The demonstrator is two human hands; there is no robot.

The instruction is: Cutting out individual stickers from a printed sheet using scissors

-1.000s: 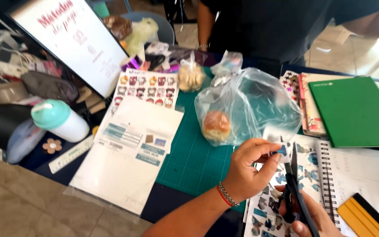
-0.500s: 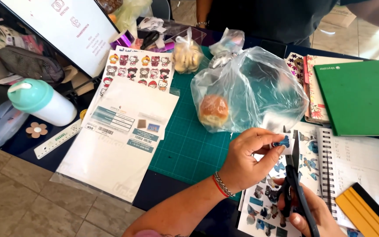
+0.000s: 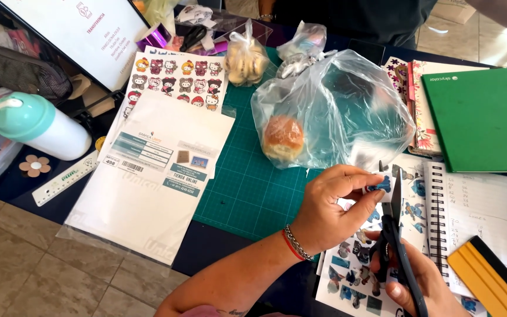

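Lower right of the frame: right hand (image 3: 415, 282) closed through the handles of dark scissors (image 3: 395, 246), blades pointing up toward the small blue sticker cut-out (image 3: 379, 185). Just above, left hand (image 3: 330, 205) pinching that cut-out between thumb and fingertips, lifted off the surface so the blades can work round its edge. Underneath both, a printed sticker sheet (image 3: 353, 276), kept close as the supply of figures. At the lower right edge, a yellow squeegee (image 3: 485, 282) on a spiral notebook (image 3: 476, 211). Centre: green cutting mat (image 3: 247, 182), a clear plastic bag (image 3: 335, 111) with a bread roll (image 3: 283, 138) resting on it. Left: white packet of paper sheets (image 3: 148, 188), ruler (image 3: 63, 179), teal-capped bottle (image 3: 36, 126). Upper right: green folder (image 3: 482, 117). Top: cartoon sticker sheet (image 3: 177, 79), and another person's dark torso.
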